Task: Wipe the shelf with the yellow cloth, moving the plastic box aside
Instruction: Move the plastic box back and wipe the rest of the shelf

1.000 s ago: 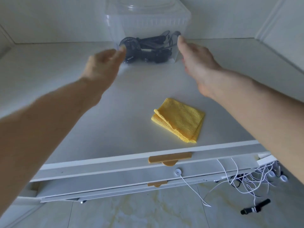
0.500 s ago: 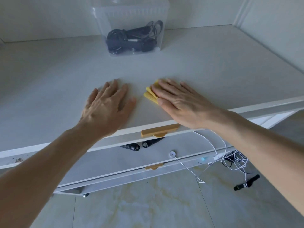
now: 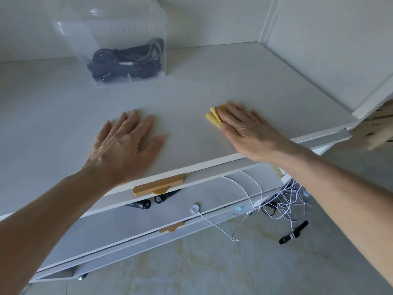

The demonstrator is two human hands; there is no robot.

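Note:
The white shelf (image 3: 212,86) fills the upper view. A clear plastic box (image 3: 119,39) holding black straps and cables stands at the back left, against the rear wall. My left hand (image 3: 125,145) lies flat on the shelf near its front edge, fingers spread, holding nothing. To its right, my right hand (image 3: 248,128) presses flat on the folded yellow cloth (image 3: 212,119); only the cloth's left corner shows beyond my fingers. Both hands are well in front of the box and apart from it.
A white side wall (image 3: 329,50) closes the shelf on the right. Below the front edge are lower shelves with tan handles (image 3: 158,186). White cables (image 3: 285,194) tangle at lower right, and a black strap (image 3: 294,233) lies on the tiled floor.
Both hands came back from the box and settled flat on the shelf. Since half a second ago the right hand has slid the cloth rightward, away from the left hand.

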